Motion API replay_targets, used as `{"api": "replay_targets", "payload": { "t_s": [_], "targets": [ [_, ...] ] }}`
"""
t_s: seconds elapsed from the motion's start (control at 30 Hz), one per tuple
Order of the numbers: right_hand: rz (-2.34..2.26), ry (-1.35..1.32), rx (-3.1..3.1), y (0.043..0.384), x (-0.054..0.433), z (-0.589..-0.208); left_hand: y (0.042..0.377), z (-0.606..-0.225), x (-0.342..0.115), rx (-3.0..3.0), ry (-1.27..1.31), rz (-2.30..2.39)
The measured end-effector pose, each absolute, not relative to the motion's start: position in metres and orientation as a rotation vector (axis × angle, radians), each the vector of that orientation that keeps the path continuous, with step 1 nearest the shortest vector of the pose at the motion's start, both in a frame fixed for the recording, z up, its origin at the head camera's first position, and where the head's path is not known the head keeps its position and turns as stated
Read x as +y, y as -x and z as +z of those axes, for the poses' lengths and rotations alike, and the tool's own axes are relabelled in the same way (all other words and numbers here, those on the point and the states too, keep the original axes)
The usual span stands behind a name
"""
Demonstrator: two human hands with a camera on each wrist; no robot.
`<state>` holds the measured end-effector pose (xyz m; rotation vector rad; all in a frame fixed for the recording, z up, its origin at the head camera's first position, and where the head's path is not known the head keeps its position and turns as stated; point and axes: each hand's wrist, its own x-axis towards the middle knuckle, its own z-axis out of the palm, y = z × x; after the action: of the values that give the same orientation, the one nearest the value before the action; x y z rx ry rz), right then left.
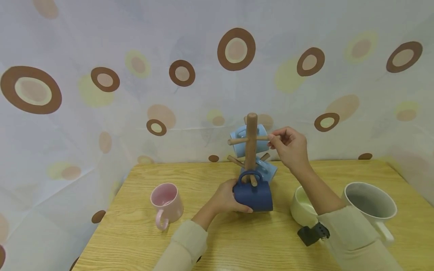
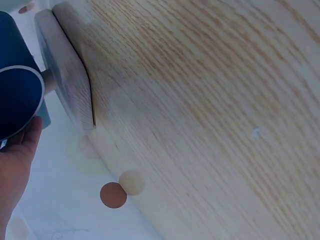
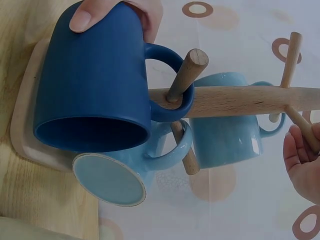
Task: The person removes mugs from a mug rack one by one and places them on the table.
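A wooden mug tree (image 1: 251, 152) with pegs stands at the table's back middle. My left hand (image 1: 226, 197) grips a dark blue mug (image 1: 255, 197) by its body, thumb across the near side. The mug lies sideways, and in the right wrist view its handle (image 3: 187, 102) loops around a lower peg (image 3: 187, 75). With thumb and fingertips, my right hand (image 1: 292, 148) pinches the end of an upper peg (image 3: 302, 130). One light blue mug (image 3: 225, 140) hangs on the upper part; another light blue mug (image 3: 110, 180) hangs lower, behind the dark blue one.
A pink mug (image 1: 171, 207) stands upright at the left of the table (image 1: 135, 226). At the right are a pale green mug (image 1: 300, 209), partly behind the right forearm, and a larger grey-white mug (image 1: 369, 210). A patterned cloth hangs behind the table.
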<state>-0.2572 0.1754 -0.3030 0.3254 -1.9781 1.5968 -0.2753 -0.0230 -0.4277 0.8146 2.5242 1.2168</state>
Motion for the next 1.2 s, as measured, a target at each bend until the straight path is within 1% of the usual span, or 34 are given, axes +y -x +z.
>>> {"api": "replay_targets", "payload": {
  "t_s": [0.2,0.47,0.8,1.2],
  "targets": [
    [1.617,-0.311,-1.97,0.258,0.176,-0.303,0.275,-0.429,-0.024,2.551,-0.816,1.21],
    [1.603,-0.294,-1.989,0.259,0.176,-0.302,0.266,-0.425,-0.023,2.551,-0.785,1.249],
    [1.613,-0.301,-1.983,0.26,0.175,-0.3,0.261,-0.427,-0.023,2.555,-0.824,1.303],
    [1.578,-0.315,-1.998,0.26,0.175,-0.301,0.244,-0.427,-0.027,2.521,-0.8,1.347]
  ]
}}
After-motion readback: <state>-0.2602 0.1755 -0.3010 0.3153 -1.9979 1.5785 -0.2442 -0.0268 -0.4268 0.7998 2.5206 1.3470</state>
